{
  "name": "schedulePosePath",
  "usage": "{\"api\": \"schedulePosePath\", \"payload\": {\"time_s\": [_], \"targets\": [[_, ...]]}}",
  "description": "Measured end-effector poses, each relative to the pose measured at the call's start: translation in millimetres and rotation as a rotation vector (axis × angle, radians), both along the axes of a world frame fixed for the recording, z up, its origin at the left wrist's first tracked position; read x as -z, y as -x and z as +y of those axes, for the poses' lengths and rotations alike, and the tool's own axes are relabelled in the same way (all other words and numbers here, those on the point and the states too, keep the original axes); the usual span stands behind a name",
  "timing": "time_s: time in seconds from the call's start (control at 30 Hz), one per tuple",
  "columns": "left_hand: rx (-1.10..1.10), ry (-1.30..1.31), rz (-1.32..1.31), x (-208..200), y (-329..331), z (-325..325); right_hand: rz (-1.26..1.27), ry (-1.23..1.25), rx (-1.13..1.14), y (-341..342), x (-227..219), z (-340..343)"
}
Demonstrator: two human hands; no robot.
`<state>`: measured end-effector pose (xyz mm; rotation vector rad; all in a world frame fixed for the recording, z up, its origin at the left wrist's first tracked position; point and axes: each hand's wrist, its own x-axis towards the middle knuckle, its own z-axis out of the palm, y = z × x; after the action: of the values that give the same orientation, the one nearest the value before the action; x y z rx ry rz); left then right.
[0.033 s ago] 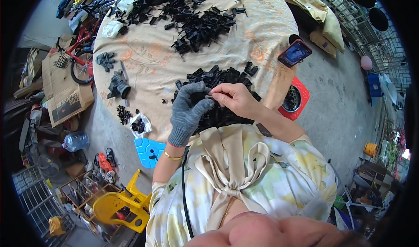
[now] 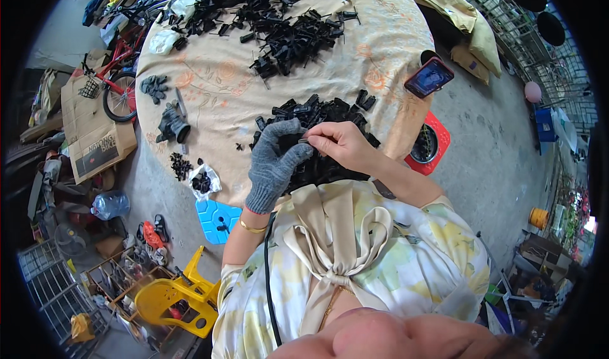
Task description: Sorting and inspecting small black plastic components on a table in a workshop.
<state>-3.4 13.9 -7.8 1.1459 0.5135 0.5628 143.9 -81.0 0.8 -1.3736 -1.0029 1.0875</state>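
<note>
My left hand point(image 2: 273, 162), in a grey knit glove, curls its fingers over the near edge of a pile of black plastic parts point(image 2: 317, 110). My bare right hand point(image 2: 346, 145) meets its fingertips in a pinch. Something small and dark sits between the two hands, too hidden to name. More of the black parts lie beneath and beside both hands, close to my body. Across the table point(image 2: 216, 115), a larger heap of black parts with thin stems point(image 2: 295, 39) spreads toward the far edge.
Grey gloves point(image 2: 172, 124) lie at the table's left, near small black pieces point(image 2: 181, 166) and a white bag point(image 2: 204, 180) holding more. A phone point(image 2: 429, 78) stands at the right edge, above a red stool point(image 2: 438, 144). A blue stool point(image 2: 217, 221) and yellow plastic chair point(image 2: 171, 302) are at left.
</note>
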Motion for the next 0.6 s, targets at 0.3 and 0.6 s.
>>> {"api": "schedulePosePath", "payload": {"time_s": [0.3,0.6], "targets": [[0.033,-0.094,0.130,-1,9,0,-0.137,-0.008,-0.108,-3,-5,-2],[0.023,-0.555,0.327,-4,6,0,-0.092,-0.025,0.099,13,6,0]]}}
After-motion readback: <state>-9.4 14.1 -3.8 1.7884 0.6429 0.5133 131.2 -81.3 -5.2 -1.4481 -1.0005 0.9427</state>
